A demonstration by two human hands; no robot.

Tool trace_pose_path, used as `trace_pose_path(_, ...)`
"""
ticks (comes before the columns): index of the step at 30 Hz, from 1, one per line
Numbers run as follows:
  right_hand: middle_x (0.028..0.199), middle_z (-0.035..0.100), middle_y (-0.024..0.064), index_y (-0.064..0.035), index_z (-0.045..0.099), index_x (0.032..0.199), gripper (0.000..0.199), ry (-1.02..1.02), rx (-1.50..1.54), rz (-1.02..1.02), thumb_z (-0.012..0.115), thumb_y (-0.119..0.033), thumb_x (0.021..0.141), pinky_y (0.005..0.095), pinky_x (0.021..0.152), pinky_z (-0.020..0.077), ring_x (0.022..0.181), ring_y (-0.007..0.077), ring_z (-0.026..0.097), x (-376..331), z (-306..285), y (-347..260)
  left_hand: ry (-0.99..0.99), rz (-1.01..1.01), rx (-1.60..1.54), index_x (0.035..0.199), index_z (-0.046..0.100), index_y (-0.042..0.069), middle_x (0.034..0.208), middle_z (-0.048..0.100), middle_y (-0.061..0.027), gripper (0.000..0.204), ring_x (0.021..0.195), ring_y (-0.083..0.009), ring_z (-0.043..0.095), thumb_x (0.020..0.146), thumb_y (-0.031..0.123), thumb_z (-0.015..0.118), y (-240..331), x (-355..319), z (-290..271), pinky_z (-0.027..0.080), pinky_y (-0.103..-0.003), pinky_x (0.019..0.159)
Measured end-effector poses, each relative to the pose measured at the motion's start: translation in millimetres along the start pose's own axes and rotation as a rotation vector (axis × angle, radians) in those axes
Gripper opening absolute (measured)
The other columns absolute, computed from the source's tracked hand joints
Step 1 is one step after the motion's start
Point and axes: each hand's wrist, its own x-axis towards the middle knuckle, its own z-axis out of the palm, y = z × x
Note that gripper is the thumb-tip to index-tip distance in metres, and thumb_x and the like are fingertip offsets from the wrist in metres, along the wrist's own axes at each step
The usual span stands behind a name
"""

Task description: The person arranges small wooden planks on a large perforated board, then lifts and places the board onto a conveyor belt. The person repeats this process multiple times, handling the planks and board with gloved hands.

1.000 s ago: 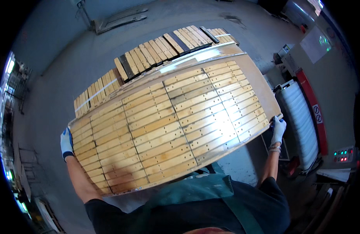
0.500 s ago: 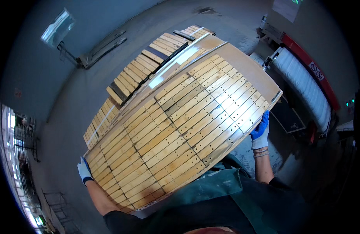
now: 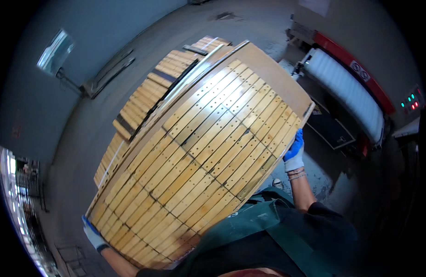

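Observation:
A large brown board (image 3: pixel 282 76) lies across the middle of the view, slanting from lower left to upper right. Rows of light wooden slats (image 3: pixel 194 161) with small dark holes cover most of it, edge to edge. At the board's near left corner my left hand (image 3: pixel 94 235), in a white and blue glove, grips the edge. My right hand (image 3: pixel 294 152), gloved alike, holds the right edge, its fingers partly hidden there. The board's near side reaches my green apron (image 3: pixel 245 231).
Beyond the board stands a stack of wooden slats (image 3: pixel 146 99) with white straps and some dark pieces. At right is a red-framed machine (image 3: pixel 379 94) with a white ribbed roller (image 3: pixel 344 92). A pallet jack (image 3: pixel 87 87) stands by the far left wall. My shoe (image 3: pixel 277 183) shows below.
The board has turned, its left end coming lower and nearer with my left hand. My right hand appears slightly farther left. The surroundings have shifted left in view.

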Motion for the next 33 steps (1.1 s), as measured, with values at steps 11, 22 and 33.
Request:
trace_pose_path(11, 0.150, 0.060, 0.0141, -0.0102, 0.049, 0.155, 0.056, 0.042, -0.161, -0.166, 0.053, -0.042, 0.109, 0.0506, 0.113, 0.0507, 0.133, 0.0343, 0.062, -16.7, 29.8, -8.5, 0.131, 0.130, 0.422, 0.147, 0.050, -0.013, 0.146, 0.058, -0.0198, 0.067, 0.128, -0.0282, 0.058, 0.113, 0.046, 0.044, -38.7, 41.6, 14.2, 0.043, -0.037, 0.112)
trace_pose_path(22, 0.139, 0.068, 0.0132, -0.0047, 0.057, 0.146, 0.051, -0.002, -0.137, -0.262, 0.056, -0.041, 0.109, 0.0443, 0.107, 0.0554, 0.121, 0.0299, 0.069, -2.0, 29.0, -9.0, 0.044, 0.157, 0.365, 0.139, 0.057, -0.012, 0.134, 0.064, -0.0210, 0.065, 0.115, -0.0286, 0.064, 0.112, 0.047, 0.046, -30.2, 54.1, 53.3, 0.050, -0.038, 0.101)
trace_pose_path(33, 0.142, 0.066, 0.0127, -0.0034, 0.056, 0.147, 0.050, -0.021, -0.139, -0.260, 0.053, -0.038, 0.111, 0.0434, 0.109, 0.0523, 0.124, 0.0301, 0.066, 2.6, 30.7, 2.7, 0.011, 0.282, 0.306, 0.126, 0.063, -0.013, 0.116, 0.069, -0.0239, 0.068, 0.097, -0.0286, 0.069, 0.111, 0.051, 0.047, -48.5, 70.7, 22.5, 0.057, -0.040, 0.085)
